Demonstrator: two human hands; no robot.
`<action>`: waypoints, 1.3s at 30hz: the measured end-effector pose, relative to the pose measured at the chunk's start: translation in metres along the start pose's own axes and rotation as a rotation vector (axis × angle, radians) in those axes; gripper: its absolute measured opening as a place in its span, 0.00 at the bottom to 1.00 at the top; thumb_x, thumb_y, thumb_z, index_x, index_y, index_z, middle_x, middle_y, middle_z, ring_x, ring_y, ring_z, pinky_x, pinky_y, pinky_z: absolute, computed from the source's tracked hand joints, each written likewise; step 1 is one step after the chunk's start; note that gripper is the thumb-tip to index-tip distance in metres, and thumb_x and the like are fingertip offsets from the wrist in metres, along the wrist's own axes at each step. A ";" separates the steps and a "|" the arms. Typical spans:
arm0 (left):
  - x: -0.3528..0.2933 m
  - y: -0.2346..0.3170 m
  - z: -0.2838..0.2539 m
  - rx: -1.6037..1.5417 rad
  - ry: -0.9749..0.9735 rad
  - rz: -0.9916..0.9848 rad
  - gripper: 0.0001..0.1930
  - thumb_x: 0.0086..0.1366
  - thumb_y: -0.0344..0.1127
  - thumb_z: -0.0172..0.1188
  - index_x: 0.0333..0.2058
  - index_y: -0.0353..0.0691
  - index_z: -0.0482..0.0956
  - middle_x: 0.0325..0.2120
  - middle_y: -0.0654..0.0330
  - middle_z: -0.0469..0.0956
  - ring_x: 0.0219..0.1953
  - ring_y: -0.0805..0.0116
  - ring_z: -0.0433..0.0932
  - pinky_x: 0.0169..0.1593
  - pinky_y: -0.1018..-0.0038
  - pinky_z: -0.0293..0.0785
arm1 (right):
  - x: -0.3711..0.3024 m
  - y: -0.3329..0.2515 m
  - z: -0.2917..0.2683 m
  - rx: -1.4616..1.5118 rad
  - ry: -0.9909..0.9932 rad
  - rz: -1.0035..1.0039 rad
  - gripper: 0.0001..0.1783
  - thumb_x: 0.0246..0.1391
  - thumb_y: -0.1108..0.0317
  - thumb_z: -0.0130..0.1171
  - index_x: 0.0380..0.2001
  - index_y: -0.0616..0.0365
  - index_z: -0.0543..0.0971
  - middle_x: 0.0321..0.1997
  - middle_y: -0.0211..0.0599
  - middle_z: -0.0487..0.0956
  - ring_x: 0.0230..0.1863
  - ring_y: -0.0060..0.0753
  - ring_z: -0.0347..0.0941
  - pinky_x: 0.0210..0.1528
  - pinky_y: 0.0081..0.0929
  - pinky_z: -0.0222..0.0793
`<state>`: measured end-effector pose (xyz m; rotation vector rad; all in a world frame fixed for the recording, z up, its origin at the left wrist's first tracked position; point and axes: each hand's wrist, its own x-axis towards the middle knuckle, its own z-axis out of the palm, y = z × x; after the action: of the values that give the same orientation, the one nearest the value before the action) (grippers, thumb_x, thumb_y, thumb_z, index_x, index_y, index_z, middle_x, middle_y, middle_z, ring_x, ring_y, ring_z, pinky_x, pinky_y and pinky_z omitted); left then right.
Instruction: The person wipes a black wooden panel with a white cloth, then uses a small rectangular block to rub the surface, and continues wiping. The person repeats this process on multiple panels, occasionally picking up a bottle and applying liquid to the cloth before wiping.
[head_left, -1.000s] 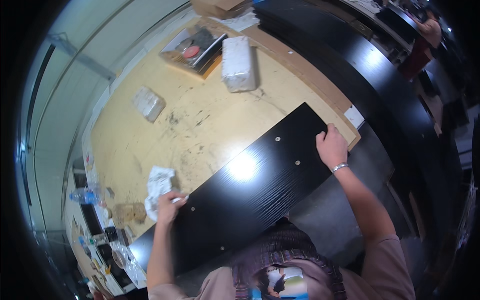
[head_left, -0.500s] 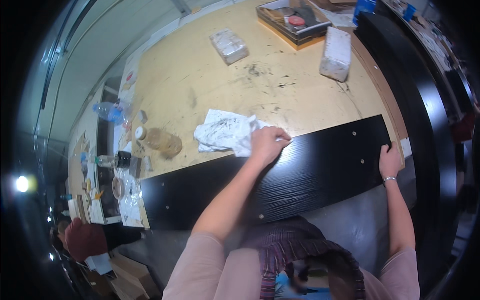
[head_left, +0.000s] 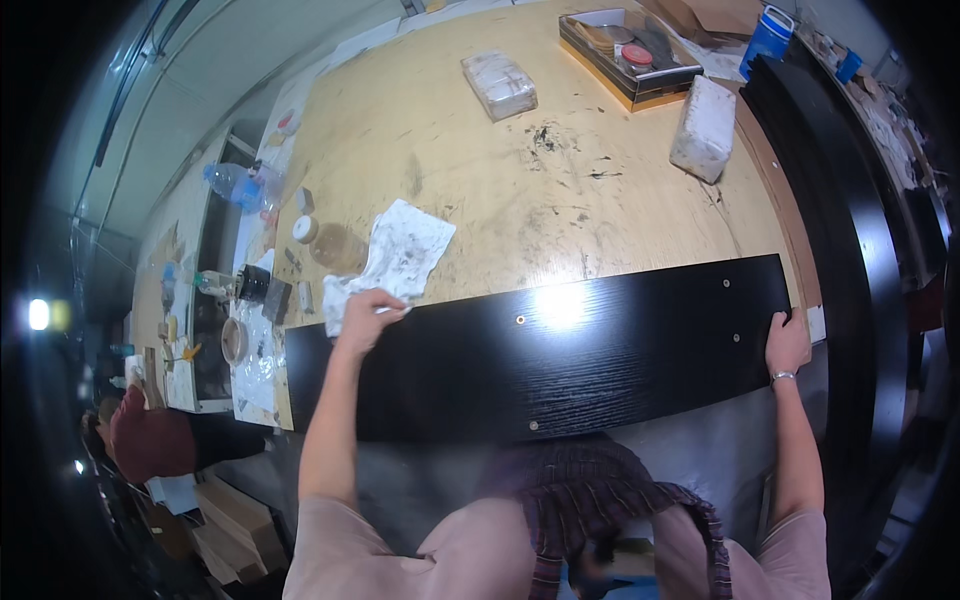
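A long black wood-grained board (head_left: 630, 360) with several small round metal fittings lies along the near edge of the table. My left hand (head_left: 368, 318) is closed on a stained white cloth (head_left: 408, 245) at the board's far edge, toward its left end. The cloth spreads away from the hand over the table, partly covering a bottle (head_left: 338, 247) of yellowish liquid with a white cap. At the right end of the board, my right hand (head_left: 788, 343) grips the short edge, thumb on top; its other fingers are mostly hidden.
Two wrapped blocks (head_left: 500, 85) (head_left: 703, 130) and a shallow box (head_left: 640, 95) of odds and ends sit far back on the table (head_left: 450, 150). Dark boards (head_left: 820, 200) stand along the right. Bottles, a tape roll (head_left: 234, 341) and small blocks crowd the left edge. A person (head_left: 155, 430) is beyond, lower left.
My left hand has moved left along the board's far edge, dragging the cloth with it, and the cloth has unfolded. My right hand keeps its place at the right end.
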<state>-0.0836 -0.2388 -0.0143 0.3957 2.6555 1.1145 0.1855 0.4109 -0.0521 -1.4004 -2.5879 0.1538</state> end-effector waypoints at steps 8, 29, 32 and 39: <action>0.007 0.034 0.044 -0.132 0.016 0.034 0.09 0.52 0.27 0.72 0.34 0.36 0.87 0.32 0.54 0.85 0.41 0.61 0.82 0.50 0.70 0.75 | -0.006 -0.008 -0.008 -0.005 -0.007 -0.009 0.24 0.63 0.55 0.46 0.46 0.67 0.76 0.41 0.67 0.81 0.44 0.72 0.77 0.49 0.62 0.69; -0.060 -0.064 -0.107 -0.226 0.181 0.451 0.07 0.58 0.27 0.67 0.37 0.36 0.87 0.34 0.55 0.84 0.37 0.59 0.81 0.47 0.68 0.77 | -0.272 -0.451 0.009 0.714 -0.207 -0.825 0.34 0.45 0.67 0.70 0.58 0.58 0.75 0.60 0.46 0.74 0.62 0.49 0.71 0.65 0.39 0.67; -0.105 -0.004 -0.097 -0.536 0.002 0.640 0.08 0.59 0.27 0.67 0.38 0.40 0.87 0.35 0.57 0.84 0.39 0.60 0.82 0.47 0.69 0.78 | -0.294 -0.536 0.011 0.884 -0.427 -0.713 0.45 0.41 0.67 0.76 0.64 0.57 0.69 0.62 0.42 0.74 0.63 0.37 0.71 0.64 0.40 0.68; -0.164 -0.024 -0.173 -0.948 -0.363 0.561 0.11 0.59 0.26 0.70 0.42 0.38 0.87 0.37 0.55 0.85 0.37 0.62 0.84 0.41 0.71 0.79 | -0.298 -0.616 0.013 0.928 -0.597 -0.654 0.41 0.39 0.74 0.77 0.59 0.60 0.71 0.56 0.38 0.79 0.57 0.32 0.76 0.63 0.31 0.70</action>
<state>0.0114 -0.4241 0.1044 1.0168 1.4776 2.0341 -0.1613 -0.1758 0.0114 -0.1691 -2.5784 1.5847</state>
